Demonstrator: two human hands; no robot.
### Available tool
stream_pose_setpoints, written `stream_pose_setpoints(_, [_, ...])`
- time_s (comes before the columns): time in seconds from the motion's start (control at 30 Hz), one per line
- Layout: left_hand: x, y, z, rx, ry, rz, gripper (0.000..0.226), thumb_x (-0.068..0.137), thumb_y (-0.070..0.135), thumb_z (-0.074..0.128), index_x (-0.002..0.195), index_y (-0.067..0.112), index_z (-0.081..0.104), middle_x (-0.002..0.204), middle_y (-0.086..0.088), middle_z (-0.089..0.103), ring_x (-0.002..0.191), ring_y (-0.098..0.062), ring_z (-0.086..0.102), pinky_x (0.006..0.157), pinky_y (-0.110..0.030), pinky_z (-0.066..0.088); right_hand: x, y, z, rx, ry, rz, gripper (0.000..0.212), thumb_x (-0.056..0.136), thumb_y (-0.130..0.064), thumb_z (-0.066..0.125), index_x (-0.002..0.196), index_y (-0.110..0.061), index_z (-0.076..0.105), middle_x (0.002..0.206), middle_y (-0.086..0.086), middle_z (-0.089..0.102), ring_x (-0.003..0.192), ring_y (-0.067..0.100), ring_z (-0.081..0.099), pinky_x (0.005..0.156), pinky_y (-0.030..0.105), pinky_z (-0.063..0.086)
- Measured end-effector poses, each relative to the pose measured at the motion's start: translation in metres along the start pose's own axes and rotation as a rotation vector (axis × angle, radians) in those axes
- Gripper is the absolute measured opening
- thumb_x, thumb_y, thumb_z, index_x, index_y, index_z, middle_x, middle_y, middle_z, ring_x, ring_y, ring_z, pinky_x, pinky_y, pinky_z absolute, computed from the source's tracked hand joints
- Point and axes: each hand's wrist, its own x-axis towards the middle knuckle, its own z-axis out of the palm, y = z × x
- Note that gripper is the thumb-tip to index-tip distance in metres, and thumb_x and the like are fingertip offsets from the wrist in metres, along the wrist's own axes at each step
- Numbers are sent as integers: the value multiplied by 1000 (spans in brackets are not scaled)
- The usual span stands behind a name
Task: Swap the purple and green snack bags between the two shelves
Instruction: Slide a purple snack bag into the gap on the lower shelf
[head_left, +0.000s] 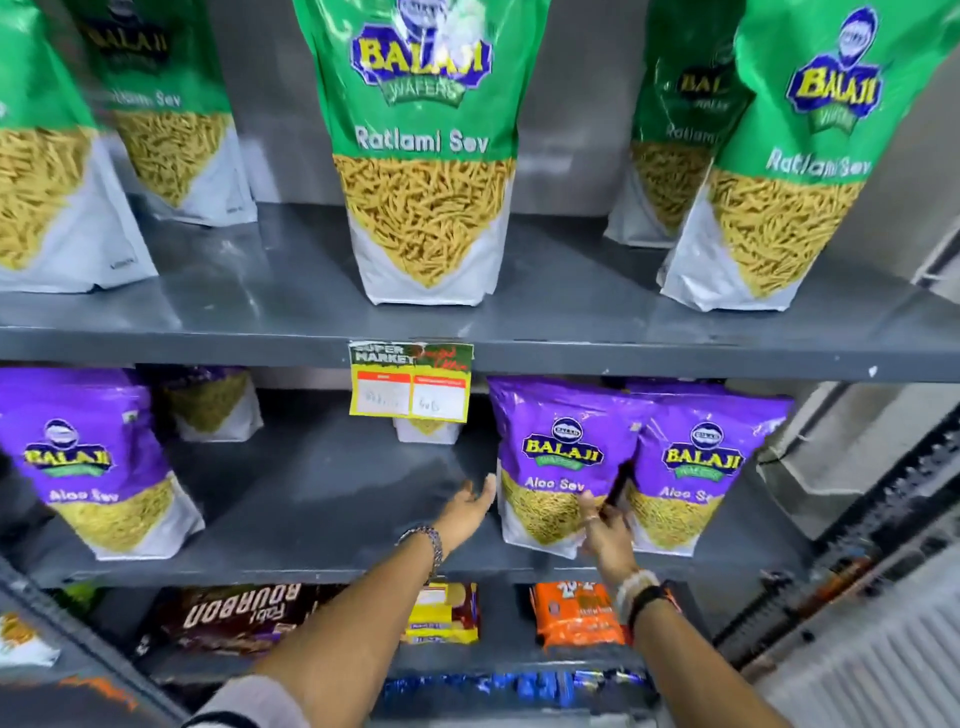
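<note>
Several green snack bags stand on the upper shelf (291, 306); the middle green bag (423, 156) is directly above my hands. On the lower shelf (322, 499), two purple snack bags stand side by side at the right, the nearer purple bag (556, 457) and its neighbour (696, 467). Another purple bag (78, 457) stands at the left. My left hand (470, 506) is open, palm facing the nearer bag's left edge, just short of it. My right hand (605, 530) has its thumb on that bag's front and its fingers slipped into the gap between the two bags.
A yellow price tag (410, 382) hangs from the upper shelf's front edge, with a bag partly hidden behind it. Below are a brown biscuit pack (239, 616), a yellow pack (447, 613) and an orange pack (576, 613). A wall and cables run along the right.
</note>
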Motion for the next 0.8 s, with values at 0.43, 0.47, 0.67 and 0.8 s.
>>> stream_pose_setpoints(0.43, [-4, -41, -44, -107, 109, 157, 58, 85, 51, 46, 137, 34, 29, 132, 2, 53, 123, -19, 51, 104, -49, 43, 8, 13, 69, 34, -228, 135, 24, 90, -41, 45, 95, -19, 53, 91, 10, 63, 82, 25, 61, 82, 46, 51])
stream_pose_setpoints(0.47, [-5, -44, -53, -129, 125, 148, 56, 84, 52, 46, 135, 36, 30, 132, 2, 53, 122, -19, 51, 104, -49, 44, 3, 9, 79, 36, -247, 149, 25, 90, -42, 45, 97, -19, 54, 97, 10, 64, 90, 27, 62, 87, 48, 51])
stream_pose_setpoints(0.67, [-23, -50, -92, -278, 182, 116, 39, 94, 39, 33, 131, 26, 36, 121, -1, 56, 109, -16, 56, 85, -24, 52, -8, -1, 121, 99, -315, 254, 34, 88, -47, 44, 105, -20, 55, 114, 14, 65, 107, 33, 62, 88, 48, 53])
stream_pose_setpoints(0.8, [-28, -51, -100, -323, 168, 124, 42, 95, 37, 26, 133, 22, 34, 120, 0, 53, 112, -19, 54, 92, -28, 45, -12, -5, 129, 83, -309, 258, 35, 88, -50, 41, 101, -21, 56, 116, 16, 65, 106, 34, 62, 90, 51, 53])
